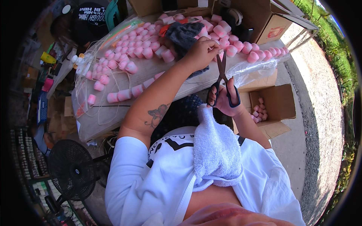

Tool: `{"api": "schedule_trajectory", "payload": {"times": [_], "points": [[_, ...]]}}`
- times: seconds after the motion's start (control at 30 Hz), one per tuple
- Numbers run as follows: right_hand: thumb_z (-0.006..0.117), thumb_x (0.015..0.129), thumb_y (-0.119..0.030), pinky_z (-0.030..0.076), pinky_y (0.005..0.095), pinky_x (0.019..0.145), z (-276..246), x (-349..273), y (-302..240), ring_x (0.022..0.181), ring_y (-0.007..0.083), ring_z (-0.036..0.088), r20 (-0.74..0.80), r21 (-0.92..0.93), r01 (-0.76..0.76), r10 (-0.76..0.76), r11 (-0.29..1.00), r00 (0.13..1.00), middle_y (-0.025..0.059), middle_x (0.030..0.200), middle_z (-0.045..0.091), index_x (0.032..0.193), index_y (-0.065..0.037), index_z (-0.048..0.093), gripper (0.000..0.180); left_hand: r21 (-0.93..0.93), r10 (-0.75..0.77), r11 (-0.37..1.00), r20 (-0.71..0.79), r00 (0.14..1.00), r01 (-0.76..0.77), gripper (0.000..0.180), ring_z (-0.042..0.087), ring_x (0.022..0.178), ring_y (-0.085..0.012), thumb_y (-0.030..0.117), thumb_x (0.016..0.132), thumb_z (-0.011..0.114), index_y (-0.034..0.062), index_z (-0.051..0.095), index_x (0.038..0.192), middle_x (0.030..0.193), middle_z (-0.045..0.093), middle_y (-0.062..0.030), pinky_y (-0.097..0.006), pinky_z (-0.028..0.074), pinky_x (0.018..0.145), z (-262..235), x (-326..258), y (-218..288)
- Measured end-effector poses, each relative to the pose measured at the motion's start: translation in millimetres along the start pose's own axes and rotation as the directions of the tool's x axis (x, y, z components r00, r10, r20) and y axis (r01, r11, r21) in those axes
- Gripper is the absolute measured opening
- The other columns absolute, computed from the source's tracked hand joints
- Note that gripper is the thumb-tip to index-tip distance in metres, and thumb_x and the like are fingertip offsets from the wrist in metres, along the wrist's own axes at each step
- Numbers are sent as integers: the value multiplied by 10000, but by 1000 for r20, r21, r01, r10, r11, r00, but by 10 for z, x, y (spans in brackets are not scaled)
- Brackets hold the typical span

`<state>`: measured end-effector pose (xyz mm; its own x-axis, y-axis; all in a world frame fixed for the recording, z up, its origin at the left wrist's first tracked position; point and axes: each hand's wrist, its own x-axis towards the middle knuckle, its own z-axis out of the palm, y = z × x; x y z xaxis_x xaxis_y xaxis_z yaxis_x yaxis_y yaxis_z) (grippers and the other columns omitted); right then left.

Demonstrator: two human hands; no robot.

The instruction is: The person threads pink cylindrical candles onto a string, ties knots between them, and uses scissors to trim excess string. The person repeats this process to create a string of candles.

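My left hand [200,54] is raised over the table, thumb and fingers pinched together. Whatever sits in the pinch is too small to name. Just below it, my right hand [230,101] grips black-handled scissors [221,69] by the finger loops. The blades point up toward my left fingertips and stand slightly apart. Many short pink-and-white cylinders [147,52] lie on the table, some in rows; a line of them [124,95] runs along the near side. Beside my left hand lies a dark grey cloth [183,34]. Thin pale strings [81,77] trail at the left end.
The table [94,126] bears clear plastic sheeting [256,71]. Cardboard boxes [260,22] stand behind it; an open box [283,100] with pink pieces sits on the floor at right. A black fan [73,169] stands at left. Another person [90,22] is at the upper left.
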<state>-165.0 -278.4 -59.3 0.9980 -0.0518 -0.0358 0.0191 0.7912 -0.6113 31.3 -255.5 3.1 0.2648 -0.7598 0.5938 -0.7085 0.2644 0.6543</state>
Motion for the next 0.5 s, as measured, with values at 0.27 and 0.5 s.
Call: {"api": "schedule_trajectory", "payload": {"times": [0.27,0.5], "points": [[364,838,-707,445,349,653,-85,179,-96,633,186,515,-66,2,57,-57,998,996,26,694,487,834,-113,494,608,4,-120,993,40,992,120,160,594,762,-159,142,827,654,19,646,929,900,572,-85,-272,493,704,-20,33,74],[574,841,-544,444,301,553,28,5,-192,551,160,502,-346,-358,90,-222,929,912,18,651,509,784,-66,530,484,95,-120,988,-37,992,123,150,587,758,-140,152,856,628,27,644,936,871,592,-66,-274,492,692,-217,-20,66]]}}
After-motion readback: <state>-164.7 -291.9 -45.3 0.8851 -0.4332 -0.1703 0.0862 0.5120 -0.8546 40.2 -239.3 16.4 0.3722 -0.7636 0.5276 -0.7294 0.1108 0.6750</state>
